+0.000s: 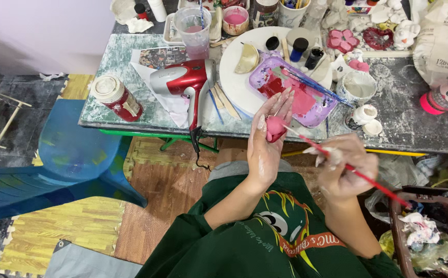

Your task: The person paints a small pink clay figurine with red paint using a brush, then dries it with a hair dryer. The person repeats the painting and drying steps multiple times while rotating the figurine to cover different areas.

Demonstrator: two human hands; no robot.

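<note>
Head view looks down on a cluttered work table (pixel 131 121) and the person's lap. At the far left a blue plastic chair (pixel 75 154) stands on the floor beside the table. On the table's left end a red jar (pixel 117 97) with a pale lid lies on its side, and just right of it a red and silver hair dryer (pixel 190 82) rests on a sheet of paper, its cord hanging over the table edge. Behind the dryer stands a clear plastic cup (pixel 193 31) holding pinkish water. Further right, a round white board (pixel 237 77) carries a purple tray (pixel 298 95) smeared with red and pink paint.

In front of the tray, the left hand (pixel 267 139) is raised palm up, fingers loosely curled, cradling a small pink figure (pixel 275 128) against the palm. The right hand (pixel 345 167) is closed around a red-handled brush (pixel 347 167), whose tip touches the pink figure. Both hands are dusted with white.

Right of the tray sits a small white bowl (pixel 359 86), and at the far right edge a pink paint bottle (pixel 447 92) lies on its side. Below it, off the table, a brown basket (pixel 429 231) holds crumpled paper.
</note>
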